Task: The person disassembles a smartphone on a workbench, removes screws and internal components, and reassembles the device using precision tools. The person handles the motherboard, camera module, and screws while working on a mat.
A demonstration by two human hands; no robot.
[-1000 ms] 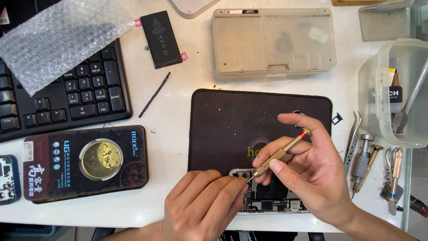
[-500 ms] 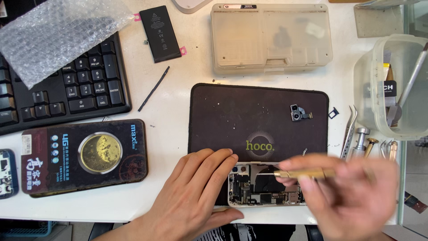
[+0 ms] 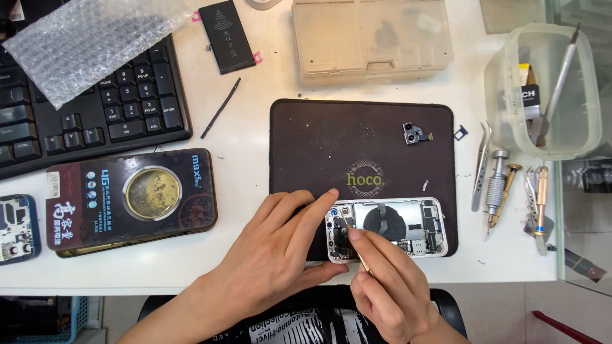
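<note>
Pinched between thumb and fingers of the right hand point(image 3: 389, 286): one thin brass-coloured screwdriver point(image 3: 352, 241), tip down in the top-left corner of the opened phone point(image 3: 386, 229). Left hand point(image 3: 274, 255) lies flat beside it, fingers spread, index tip touching the phone's top-left edge; it grasps nothing. One phone, back off, internals showing, sitting at the lower edge of the dark work mat point(image 3: 357, 146).

On the mat: one loose camera module point(image 3: 414, 133), one small pale part point(image 3: 426, 185).

Right of the mat, on the white table point(image 3: 255, 159): one tweezers point(image 3: 481, 165), one silver knurled driver point(image 3: 497, 181), one slim brass driver point(image 3: 503, 194), and further tools partly overlapped, count unclear. One clear plastic tub point(image 3: 542, 89) with tools inside.

Above the mat: one beige parts case point(image 3: 373, 38). One black battery point(image 3: 226, 35), one thin black strip point(image 3: 220, 108).

Left: one black keyboard point(image 3: 95, 114) under one sheet of bubble wrap point(image 3: 89, 38), one dark tin with a round window point(image 3: 131, 200), one more opened device point(image 3: 16, 229) at the edge.
</note>
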